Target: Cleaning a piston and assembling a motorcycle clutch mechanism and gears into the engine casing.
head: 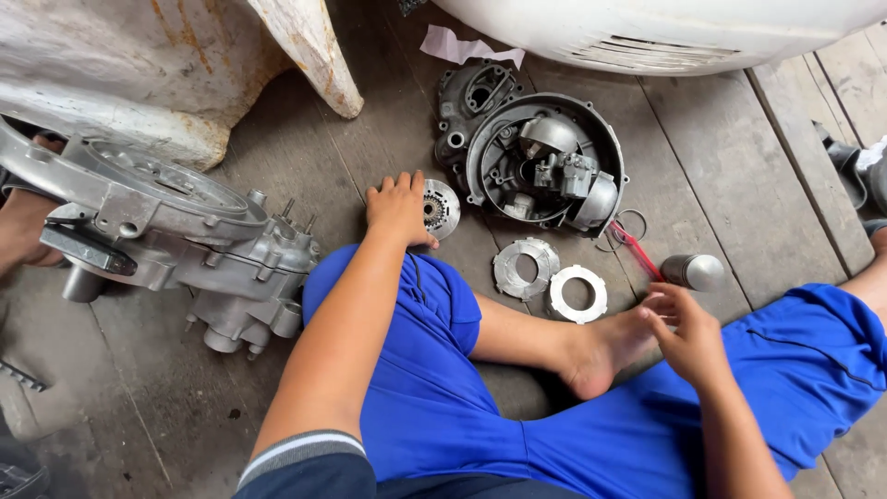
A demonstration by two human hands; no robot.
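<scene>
Your left hand [399, 209], fingers spread, rests on the plank floor [721, 166], touching a small round toothed metal hub [442, 209]. Your right hand [686, 333], fingers loosely curled and holding nothing, hovers near a white ring plate [577, 294]; bare boards lie beyond.

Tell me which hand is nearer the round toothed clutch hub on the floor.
Left. The left hand rests right beside the clutch hub, fingers at its edge; the right hand is far off, near the foot.
</scene>
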